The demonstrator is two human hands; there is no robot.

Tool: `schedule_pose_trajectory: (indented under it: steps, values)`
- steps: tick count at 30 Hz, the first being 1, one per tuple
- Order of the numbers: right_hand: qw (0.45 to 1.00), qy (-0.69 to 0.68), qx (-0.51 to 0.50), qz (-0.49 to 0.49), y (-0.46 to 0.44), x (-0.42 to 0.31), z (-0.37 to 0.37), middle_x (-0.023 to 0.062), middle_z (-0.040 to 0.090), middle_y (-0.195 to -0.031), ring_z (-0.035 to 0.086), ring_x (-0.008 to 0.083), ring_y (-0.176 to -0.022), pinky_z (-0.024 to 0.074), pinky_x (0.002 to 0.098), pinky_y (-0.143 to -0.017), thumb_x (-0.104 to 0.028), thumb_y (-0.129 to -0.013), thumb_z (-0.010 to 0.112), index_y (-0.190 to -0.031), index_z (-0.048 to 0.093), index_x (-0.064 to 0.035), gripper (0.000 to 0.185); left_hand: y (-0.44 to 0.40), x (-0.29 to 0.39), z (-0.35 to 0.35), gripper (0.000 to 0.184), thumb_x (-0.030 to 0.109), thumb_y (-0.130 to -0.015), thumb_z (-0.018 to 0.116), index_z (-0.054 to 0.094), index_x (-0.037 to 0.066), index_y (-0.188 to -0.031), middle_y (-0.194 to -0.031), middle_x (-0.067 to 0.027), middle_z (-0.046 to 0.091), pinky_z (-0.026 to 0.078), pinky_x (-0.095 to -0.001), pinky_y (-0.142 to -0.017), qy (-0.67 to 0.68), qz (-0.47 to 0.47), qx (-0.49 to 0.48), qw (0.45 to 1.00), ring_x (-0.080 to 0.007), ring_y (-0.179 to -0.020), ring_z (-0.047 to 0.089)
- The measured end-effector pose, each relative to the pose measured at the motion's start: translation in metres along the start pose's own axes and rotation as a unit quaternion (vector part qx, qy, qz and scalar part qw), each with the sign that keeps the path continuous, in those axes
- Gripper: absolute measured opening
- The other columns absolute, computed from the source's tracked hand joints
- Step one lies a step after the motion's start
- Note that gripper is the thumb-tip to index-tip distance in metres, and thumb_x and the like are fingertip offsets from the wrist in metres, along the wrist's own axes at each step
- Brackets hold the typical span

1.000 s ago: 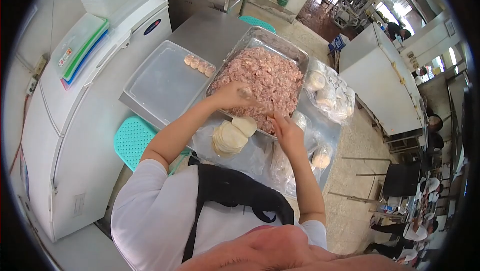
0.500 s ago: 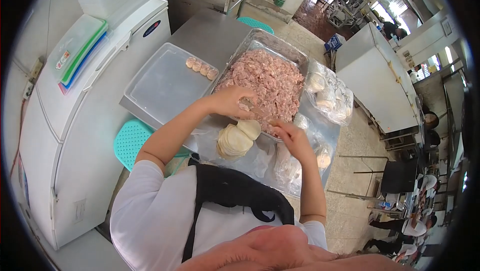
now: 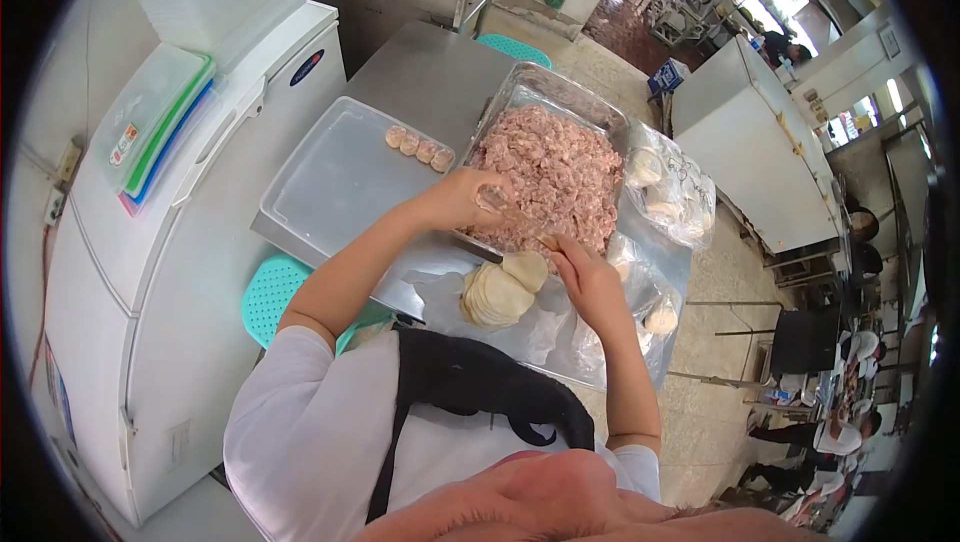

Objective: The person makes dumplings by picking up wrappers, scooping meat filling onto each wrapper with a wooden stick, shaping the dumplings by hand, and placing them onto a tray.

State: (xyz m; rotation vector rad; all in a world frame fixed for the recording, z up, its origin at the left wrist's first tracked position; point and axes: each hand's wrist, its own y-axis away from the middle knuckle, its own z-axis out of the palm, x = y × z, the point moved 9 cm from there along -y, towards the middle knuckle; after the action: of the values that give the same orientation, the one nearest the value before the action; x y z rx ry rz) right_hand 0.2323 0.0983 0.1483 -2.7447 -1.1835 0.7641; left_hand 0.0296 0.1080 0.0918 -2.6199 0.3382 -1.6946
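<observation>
1. Freezer (image 3: 230, 272): white, standing to the person's left, apart from the table.
2. Table (image 3: 425, 67): steel, bearing everything the hands work with.
3. Tray (image 3: 340, 172): clear plastic, left of the pan.
4. Pan (image 3: 560, 82): metal, ahead of both hands.
5. Meat (image 3: 560, 162): minced, heaped in the pan, just beyond the left hand's fingers and ahead of the right hand.
6. Bags (image 3: 665, 192): clear, holding pale rounds, right of the pan.
7. Left hand (image 3: 467, 199): cupped over the pan's left side; whether its fingers grip anything cannot be told.
8. Right hand (image 3: 590, 277): closed on the tool, at the pan's near right corner.
9. Wrappers (image 3: 495, 297): fanned stack beside the pan, between the hands, nearer the body.
10. Dumplings (image 3: 418, 149): short row at the tray's far right edge, beyond the left hand.
11. Tool (image 3: 545, 240): thin, tip by the meat.
</observation>
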Motion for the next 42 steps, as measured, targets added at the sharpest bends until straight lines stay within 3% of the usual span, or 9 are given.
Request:
schedule_pose_trajectory:
  steps: [7,10,15,25,28,31,34,37,42]
  values:
    - [0.985,-0.116,-0.004,0.124,0.013,0.045,0.022,0.0186,0.068,-0.101,0.067,0.0292,-0.091,0.0507,0.0342,-0.081,-0.017,-0.095,0.06,-0.117,0.063,-0.0013,0.027,0.024,-0.069,-0.076,0.045,0.029,-0.072,0.082,0.064,0.005,-0.105,-0.088,-0.0117,0.064,0.049,-0.0334,-0.079,-0.113,-0.016,0.082,0.99,-0.0237,-0.082,0.061]
    - [0.974,-0.149,0.011,0.172,0.032,0.066,0.026,0.0193,0.068,-0.101,0.068,0.0282,-0.092,0.0504,0.0339,-0.081,-0.017,-0.094,0.061,-0.117,0.063,0.0,0.028,0.042,-0.178,-0.118,0.051,0.03,-0.07,0.08,0.061,0.002,-0.109,-0.117,-0.02,0.061,0.047,-0.0393,-0.09,-0.127,-0.197,0.045,0.971,-0.0316,-0.107,0.059]
    - [0.935,-0.2,0.018,0.291,0.07,0.103,0.045,0.0171,0.07,-0.103,0.066,0.0194,-0.095,0.0498,0.0311,-0.084,-0.015,-0.094,0.062,-0.119,0.062,0.0034,0.031,0.053,-0.23,-0.181,0.05,0.022,-0.081,0.068,0.053,0.007,-0.126,-0.12,-0.0222,0.06,0.047,-0.0427,-0.093,-0.257,-0.177,0.268,0.911,-0.037,-0.109,0.059]
    - [0.937,-0.23,0.06,0.255,0.059,0.088,0.043,0.0126,0.069,-0.1,0.063,0.0152,-0.094,0.0493,0.0284,-0.083,-0.016,-0.094,0.063,-0.121,0.06,0.0048,0.034,0.02,-0.231,-0.174,0.081,0.022,-0.087,0.066,0.02,0.017,-0.153,-0.119,-0.0227,0.062,0.049,-0.046,-0.089,-0.253,-0.273,0.218,0.902,-0.0391,-0.106,0.061]
    - [0.956,-0.194,0.062,0.212,0.06,0.091,0.044,-0.0009,0.059,-0.087,0.051,0.0086,-0.077,0.045,0.0258,-0.069,-0.017,-0.097,0.059,-0.122,0.06,0.0039,0.032,0.021,-0.238,-0.171,0.081,0.021,-0.085,0.066,0.021,0.014,-0.152,-0.122,-0.0235,0.06,0.048,-0.0462,-0.091,-0.263,-0.286,0.195,0.901,-0.0402,-0.109,0.06]
    - [0.924,-0.216,0.017,0.315,0.065,0.109,0.047,0.0057,0.063,-0.089,0.059,0.0161,-0.079,0.047,0.0305,-0.072,-0.018,-0.096,0.06,-0.123,0.06,0.0011,0.033,0.017,-0.227,-0.155,0.084,0.019,-0.083,0.068,0.02,0.014,-0.152,-0.127,-0.0234,0.057,0.046,-0.0459,-0.096,-0.264,-0.176,0.201,0.927,-0.04,-0.116,0.056]
    - [0.988,0.029,0.036,0.151,0.048,0.098,0.015,0.0176,0.061,-0.082,0.062,0.0371,-0.078,0.0494,0.0417,-0.068,-0.022,-0.093,0.06,-0.116,0.066,-0.0101,0.026,0.015,-0.137,-0.117,0.068,0.02,-0.08,0.071,0.041,0.011,-0.141,-0.13,-0.0196,0.056,0.041,-0.0453,-0.104,-0.35,-0.03,0.24,0.905,-0.0373,-0.124,0.05]
    - [0.986,0.088,0.0,0.143,0.041,0.115,0.0,0.0135,0.06,-0.077,0.063,0.0344,-0.074,0.0489,0.0435,-0.064,-0.026,-0.092,0.061,-0.105,0.07,-0.0098,0.023,0.008,-0.055,-0.017,0.044,0.025,-0.078,0.073,0.062,0.008,-0.117,-0.126,-0.0157,0.058,0.04,-0.0449,-0.103,-0.168,0.054,0.109,0.978,-0.0352,-0.119,0.052]
    - [0.975,0.214,-0.06,0.018,0.014,0.112,-0.022,0.0062,0.06,-0.071,0.063,0.0274,-0.071,0.0499,0.0408,-0.06,-0.037,-0.086,0.066,-0.082,0.072,-0.0146,0.023,0.011,0.013,0.111,0.033,0.025,-0.079,0.074,0.065,0.006,-0.105,-0.107,-0.012,0.06,0.045,-0.041,-0.09,-0.166,0.2,-0.011,0.966,-0.0335,-0.106,0.054]
